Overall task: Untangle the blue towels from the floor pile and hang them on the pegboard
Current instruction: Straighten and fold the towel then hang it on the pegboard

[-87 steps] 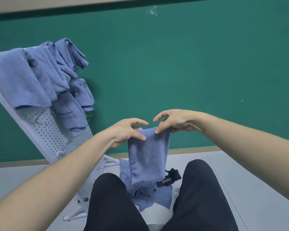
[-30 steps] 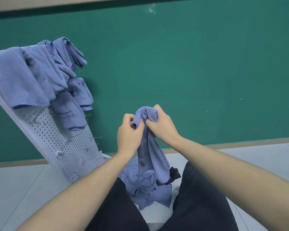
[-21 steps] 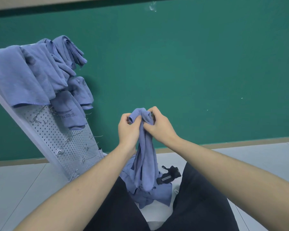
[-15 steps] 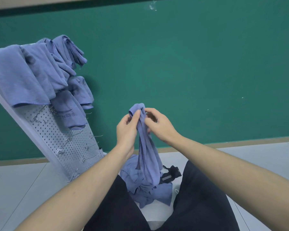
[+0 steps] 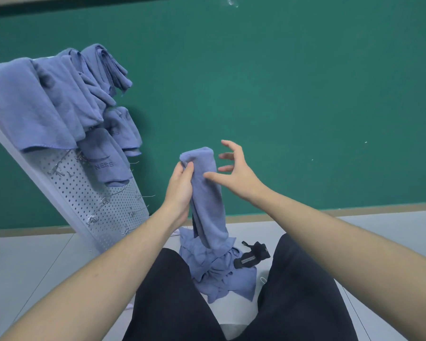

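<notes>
Gripping the blue towel (image 5: 208, 193) just below its bunched top, the left hand (image 5: 180, 190) holds it upright; its tail hangs into the floor pile (image 5: 217, 271). Just beside it, the right hand (image 5: 236, 175) is spread, thumb at the cloth. Other towels drape the pegboard (image 5: 101, 207).

One pegboard (image 5: 103, 207), two hands (image 5: 180, 185), one held towel (image 5: 207, 193)

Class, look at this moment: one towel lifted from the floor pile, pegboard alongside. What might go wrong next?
1. Only the left hand grips the raised towel; the right hand is open, so it may slip.
2. Its lower end meets the pile, which may drag along.
3. The pegboard top is crowded with hung towels; adding another may dislodge some.
</notes>
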A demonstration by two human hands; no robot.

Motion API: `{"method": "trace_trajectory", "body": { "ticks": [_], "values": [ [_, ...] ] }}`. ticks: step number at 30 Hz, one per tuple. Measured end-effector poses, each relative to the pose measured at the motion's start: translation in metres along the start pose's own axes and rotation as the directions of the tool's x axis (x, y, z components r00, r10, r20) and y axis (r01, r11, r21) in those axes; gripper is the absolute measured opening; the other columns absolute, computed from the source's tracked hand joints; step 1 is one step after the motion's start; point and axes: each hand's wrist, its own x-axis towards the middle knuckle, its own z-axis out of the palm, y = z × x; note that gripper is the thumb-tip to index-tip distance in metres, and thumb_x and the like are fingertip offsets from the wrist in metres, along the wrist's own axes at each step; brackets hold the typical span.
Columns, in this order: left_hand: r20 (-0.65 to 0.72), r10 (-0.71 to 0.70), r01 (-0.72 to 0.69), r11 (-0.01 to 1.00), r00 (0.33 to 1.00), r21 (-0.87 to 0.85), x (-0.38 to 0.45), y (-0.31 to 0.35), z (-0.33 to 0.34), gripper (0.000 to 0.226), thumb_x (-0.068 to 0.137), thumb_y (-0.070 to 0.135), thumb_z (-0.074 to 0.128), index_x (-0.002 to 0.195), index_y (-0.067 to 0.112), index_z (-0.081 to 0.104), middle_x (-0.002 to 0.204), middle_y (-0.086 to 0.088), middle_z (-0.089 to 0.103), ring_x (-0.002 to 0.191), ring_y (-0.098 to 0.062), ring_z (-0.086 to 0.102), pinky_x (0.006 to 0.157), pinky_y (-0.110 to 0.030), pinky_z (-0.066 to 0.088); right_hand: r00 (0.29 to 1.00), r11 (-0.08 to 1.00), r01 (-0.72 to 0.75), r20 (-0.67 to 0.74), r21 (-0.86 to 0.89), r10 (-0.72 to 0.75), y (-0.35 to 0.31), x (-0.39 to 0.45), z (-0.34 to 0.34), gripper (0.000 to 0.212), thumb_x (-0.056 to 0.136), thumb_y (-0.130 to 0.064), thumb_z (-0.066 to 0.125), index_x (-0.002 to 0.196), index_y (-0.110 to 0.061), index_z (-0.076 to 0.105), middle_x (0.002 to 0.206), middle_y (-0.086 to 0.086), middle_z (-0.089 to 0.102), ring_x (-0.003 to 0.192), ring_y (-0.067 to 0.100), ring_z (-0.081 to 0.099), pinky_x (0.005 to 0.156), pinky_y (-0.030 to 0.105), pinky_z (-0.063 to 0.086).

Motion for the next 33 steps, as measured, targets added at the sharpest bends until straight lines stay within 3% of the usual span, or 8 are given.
{"method": "trace_trajectory", "body": {
  "ticks": [5,10,13,18,23,27,30,33],
  "values": [
    [0.022,0.081,-0.083,0.99,0.996,0.112,0.003,0.007,-0.015,0.019,0.108,0.035,0.04,0.115,0.032,0.058,0.114,0.009,0.069,0.105,-0.003,0.066,0.087,-0.025,0.052,0.986,0.99,0.124,0.123,-0.064,-0.115,-0.008,0.01,0.016,0.082,0.091,-0.017,0.069,0.149,-0.049,0.019,0.106,-0.005,0.067,0.059,0.0,0.055,0.077,0.025,0.052],
    [0.004,0.091,-0.09,0.989,0.996,0.117,-0.004,0.001,-0.045,0.032,0.097,0.031,0.063,0.127,0.022,0.053,0.116,0.006,0.07,0.104,-0.004,0.068,0.083,-0.021,0.055,0.959,0.963,0.267,0.104,-0.034,-0.262,-0.022,0.02,0.048,0.056,0.094,-0.006,0.059,0.136,-0.037,0.037,0.129,-0.016,0.052,0.092,-0.005,0.058,0.083,0.013,0.047],
    [0.042,-0.017,0.014,0.998,0.999,0.065,-0.011,-0.012,-0.069,0.036,0.092,0.023,0.071,0.124,0.014,0.059,0.114,-0.002,0.073,0.104,-0.015,0.069,0.082,-0.025,0.054,0.954,0.954,0.296,0.072,-0.049,-0.292,-0.027,0.028,0.064,0.048,0.094,-0.003,0.057,0.13,-0.031,0.042,0.127,-0.016,0.051,0.085,-0.016,0.053,0.075,0.004,0.039],
    [0.154,-0.132,0.119,0.989,0.979,0.092,-0.016,-0.011,-0.113,0.031,0.095,0.024,0.062,0.122,0.009,0.064,0.115,-0.006,0.074,0.105,-0.017,0.068,0.088,-0.028,0.053,0.968,0.969,0.248,0.042,-0.022,-0.247,-0.027,0.036,0.084,0.049,0.094,-0.008,0.061,0.131,-0.029,0.037,0.117,-0.024,0.051,0.075,-0.007,0.056,0.074,0.025,0.051],
    [0.152,-0.148,0.112,0.969,0.977,0.222,-0.013,-0.004,-0.136,0.029,0.1,0.025,0.057,0.126,0.013,0.06,0.123,-0.001,0.071,0.118,-0.018,0.064,0.101,-0.034,0.049,0.999,0.994,0.041,-0.013,0.1,-0.04,-0.033,0.042,0.098,0.047,0.093,-0.015,0.062,0.119,-0.04,0.033,0.113,0.01,0.064,0.091,0.036,0.068,0.072,0.055,0.06],
    [0.059,-0.034,0.018,0.969,0.998,0.245,-0.009,0.006,-0.146,0.018,0.103,0.024,0.054,0.117,0.018,0.063,0.12,-0.003,0.071,0.114,-0.017,0.065,0.102,-0.04,0.049,0.992,0.956,-0.128,0.05,0.264,0.119,-0.039,0.051,0.101,0.048,0.094,-0.011,0.062,0.124,-0.029,0.03,0.103,0.018,0.063,0.083,0.029,0.067,0.068,0.047,0.063],
    [0.02,0.026,-0.03,0.968,0.999,0.249,-0.009,0.017,-0.15,0.013,0.103,0.023,0.053,0.11,0.024,0.065,0.103,0.008,0.074,0.092,-0.004,0.068,0.082,-0.025,0.053,0.999,0.999,0.036,0.015,-0.033,-0.035,-0.036,0.055,0.106,0.053,0.088,-0.019,0.067,0.129,-0.028,0.033,0.119,0.007,0.056,0.102,0.023,0.062,0.082,0.039,0.059],
    [0.0,0.04,-0.038,0.961,0.999,0.274,-0.004,0.025,-0.16,0.014,0.103,0.024,0.053,0.11,0.024,0.065,0.097,0.013,0.074,0.088,-0.002,0.067,0.076,-0.019,0.051,0.865,0.743,0.482,0.114,-0.464,-0.489,-0.026,0.054,0.107,0.056,0.078,-0.035,0.066,0.13,-0.022,0.05,0.142,0.003,0.046,0.132,0.023,0.044,0.11,0.047,0.037]
  ]
}}
